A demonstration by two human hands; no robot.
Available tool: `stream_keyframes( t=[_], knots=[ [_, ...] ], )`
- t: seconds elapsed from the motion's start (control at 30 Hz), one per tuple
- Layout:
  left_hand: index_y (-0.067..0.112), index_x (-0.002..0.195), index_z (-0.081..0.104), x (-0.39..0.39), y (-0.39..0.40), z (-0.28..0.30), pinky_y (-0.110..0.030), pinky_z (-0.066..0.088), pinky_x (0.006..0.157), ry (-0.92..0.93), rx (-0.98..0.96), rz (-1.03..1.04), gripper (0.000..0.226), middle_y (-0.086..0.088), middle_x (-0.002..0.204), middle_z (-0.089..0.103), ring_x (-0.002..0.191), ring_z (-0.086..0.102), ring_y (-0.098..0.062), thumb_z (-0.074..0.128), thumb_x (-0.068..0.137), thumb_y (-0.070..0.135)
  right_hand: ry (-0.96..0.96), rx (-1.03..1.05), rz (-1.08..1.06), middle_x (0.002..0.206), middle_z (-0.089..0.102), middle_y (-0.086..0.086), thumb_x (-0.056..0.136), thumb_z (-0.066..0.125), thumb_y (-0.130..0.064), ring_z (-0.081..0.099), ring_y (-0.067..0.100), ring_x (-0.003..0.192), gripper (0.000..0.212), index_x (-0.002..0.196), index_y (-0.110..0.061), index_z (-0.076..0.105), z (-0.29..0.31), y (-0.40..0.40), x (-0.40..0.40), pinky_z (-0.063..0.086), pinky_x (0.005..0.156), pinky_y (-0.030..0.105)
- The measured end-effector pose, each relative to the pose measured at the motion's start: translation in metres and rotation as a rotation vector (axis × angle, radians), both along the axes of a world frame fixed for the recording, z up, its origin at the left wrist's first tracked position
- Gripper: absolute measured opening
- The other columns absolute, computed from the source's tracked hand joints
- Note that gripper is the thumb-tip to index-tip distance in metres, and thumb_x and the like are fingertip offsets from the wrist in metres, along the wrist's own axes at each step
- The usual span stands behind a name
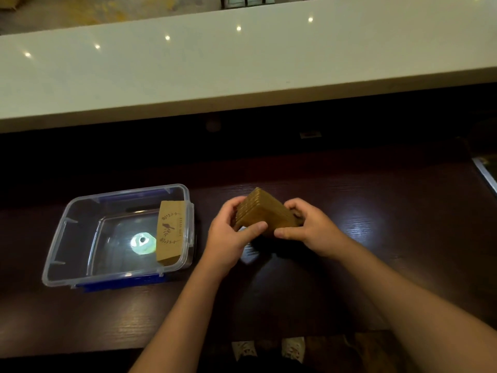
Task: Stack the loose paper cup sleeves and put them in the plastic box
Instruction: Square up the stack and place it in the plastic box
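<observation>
A stack of brown corrugated paper cup sleeves (266,211) is held on edge just above the dark wooden table, pressed between both hands. My left hand (228,232) grips its left end and my right hand (309,227) grips its right end. To the left stands a clear plastic box (53,262) with blue clips and no lid. Inside it, a batch of sleeves (169,232) with a printed bird design leans against the right wall.
The dark wooden table (376,251) stretches to the right. A white raised counter (242,71) runs along the back. A shiny framed object (486,173) sits at the far right edge. Shoes (269,348) show below the table's near edge.
</observation>
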State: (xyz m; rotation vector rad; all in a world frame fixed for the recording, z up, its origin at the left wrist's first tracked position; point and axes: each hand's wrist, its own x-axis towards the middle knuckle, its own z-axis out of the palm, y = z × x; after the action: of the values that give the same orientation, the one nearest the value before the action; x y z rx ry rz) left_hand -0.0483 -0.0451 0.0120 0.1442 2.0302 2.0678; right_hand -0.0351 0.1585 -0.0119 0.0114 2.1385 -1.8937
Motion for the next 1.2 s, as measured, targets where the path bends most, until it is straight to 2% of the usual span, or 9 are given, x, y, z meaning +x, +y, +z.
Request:
stream_keyframes(
  t=[0.1,0.27,0.4,0.6,0.7,0.77,0.9,1.03,1.2],
  knots=[
    [0.046,0.098,0.063,0.003,0.007,0.008,-0.023,0.053,0.075,0.053,-0.07,-0.024,0.044,0.015,0.094,0.07,0.089,0.066,-0.006,0.08,0.067,0.021,0.026,0.122,0.001,0.096,0.073,-0.003,0.06,0.084,-0.04,0.069,0.015,0.091,0.043,0.094,-0.032,0.06,-0.005,-0.006,0.003,0.056,0.082,0.037],
    [0.041,0.098,0.059,0.011,0.014,0.006,-0.03,0.051,0.083,0.185,-0.24,-0.035,0.042,0.008,0.099,0.067,0.095,0.063,-0.012,0.078,0.07,0.016,0.114,0.54,0.021,0.11,0.056,-0.012,0.063,0.062,-0.061,0.047,0.008,0.113,0.054,0.114,-0.049,0.048,-0.009,-0.005,0.002,0.037,0.097,0.031],
    [0.044,0.101,0.057,0.01,0.018,0.0,-0.027,0.051,0.085,0.151,-0.266,-0.071,0.045,0.011,0.102,0.067,0.098,0.062,-0.006,0.078,0.072,0.016,0.161,0.611,0.037,0.092,0.05,-0.022,0.075,0.066,-0.047,0.039,0.008,0.113,0.034,0.109,-0.043,0.06,-0.016,-0.005,0.005,0.029,0.095,0.032],
    [0.04,0.096,0.059,0.001,0.01,-0.002,-0.022,0.051,0.078,0.112,-0.314,-0.085,0.042,0.01,0.092,0.07,0.088,0.066,-0.002,0.081,0.07,0.015,0.147,0.674,0.124,0.122,0.055,-0.022,0.077,0.066,-0.051,0.031,0.007,0.115,0.043,0.118,-0.041,0.058,-0.013,-0.006,-0.002,0.021,0.092,0.033],
    [0.037,0.093,0.062,0.006,0.012,0.002,-0.02,0.052,0.074,0.065,-0.236,0.061,0.038,0.008,0.087,0.072,0.085,0.067,-0.004,0.083,0.066,0.02,0.067,0.489,0.075,0.118,0.062,-0.008,0.075,0.074,-0.035,0.046,0.008,0.116,0.04,0.114,-0.031,0.064,0.0,-0.002,-0.003,0.033,0.097,0.03],
    [0.033,0.093,0.065,0.009,0.011,0.008,-0.022,0.054,0.071,-0.026,-0.078,0.187,0.037,0.006,0.087,0.074,0.084,0.07,-0.009,0.085,0.063,0.027,-0.065,0.101,-0.02,0.103,0.071,-0.001,0.073,0.078,-0.015,0.066,0.011,0.097,0.035,0.105,-0.024,0.069,0.019,-0.001,-0.003,0.05,0.081,0.022],
    [0.026,0.094,0.069,0.013,-0.005,0.03,-0.033,0.056,0.077,-0.156,0.201,0.327,0.034,-0.002,0.092,0.074,0.092,0.07,-0.023,0.084,0.063,0.028,-0.163,-0.374,-0.091,0.08,0.07,0.001,0.066,0.069,0.003,0.066,0.012,0.072,0.032,0.094,-0.011,0.067,0.052,-0.024,-0.012,0.054,0.063,0.022],
    [0.009,0.101,0.064,0.017,-0.04,0.06,-0.028,0.055,0.072,-0.226,0.36,0.361,0.03,-0.005,0.092,0.074,0.089,0.071,-0.02,0.075,0.074,0.013,-0.201,-0.452,-0.079,0.077,0.064,-0.001,0.081,0.054,0.007,0.064,0.007,0.066,0.025,0.089,-0.014,0.065,0.08,-0.064,-0.03,0.053,0.056,0.023],
    [0.003,0.121,0.054,0.021,-0.099,0.088,-0.031,0.057,0.082,-0.294,0.438,0.548,0.041,-0.009,0.102,0.071,0.094,0.07,-0.018,0.066,0.082,0.007,-0.202,-0.381,-0.007,0.076,0.065,0.002,0.082,0.059,0.002,0.065,0.008,0.064,0.016,0.084,-0.013,0.063,0.099,-0.124,-0.049,0.055,0.056,0.025]
  ],
)
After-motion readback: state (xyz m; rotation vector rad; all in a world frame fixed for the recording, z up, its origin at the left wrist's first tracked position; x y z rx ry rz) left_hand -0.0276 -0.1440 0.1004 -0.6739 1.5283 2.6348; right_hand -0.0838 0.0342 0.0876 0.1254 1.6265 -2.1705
